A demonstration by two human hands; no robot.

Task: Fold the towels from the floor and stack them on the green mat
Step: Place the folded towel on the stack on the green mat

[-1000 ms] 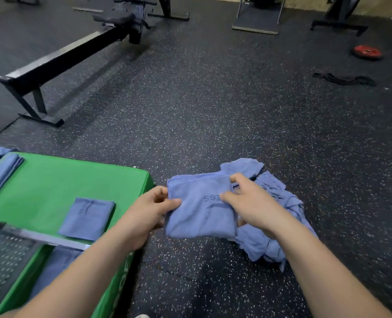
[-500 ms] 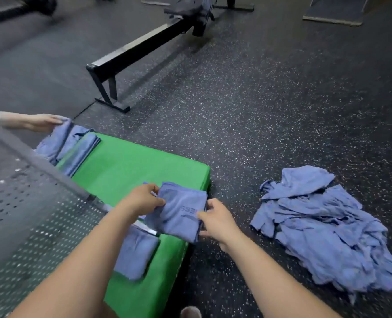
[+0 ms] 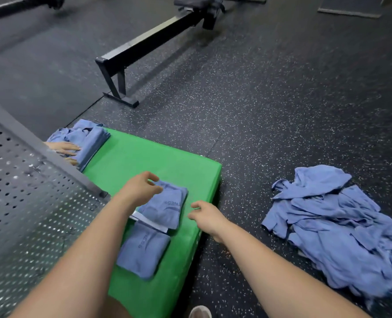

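A folded blue towel lies on the green mat, atop a thin metal bar. Another folded towel lies nearer me on the mat. My left hand hovers at the upper towel's far left corner, fingers loosely curled, holding nothing. My right hand hangs just right of that towel above the mat's edge, fingers relaxed and empty. A heap of unfolded blue towels lies on the floor to the right.
Another person's hands press on a stack of blue towels at the mat's far left corner. A perforated metal panel fills the left. A black rowing machine rail stands behind on the speckled rubber floor.
I carried the folded towel from the floor pile to the mat, laid it down and let go with both hands. The other person's hands now press on the far stack.
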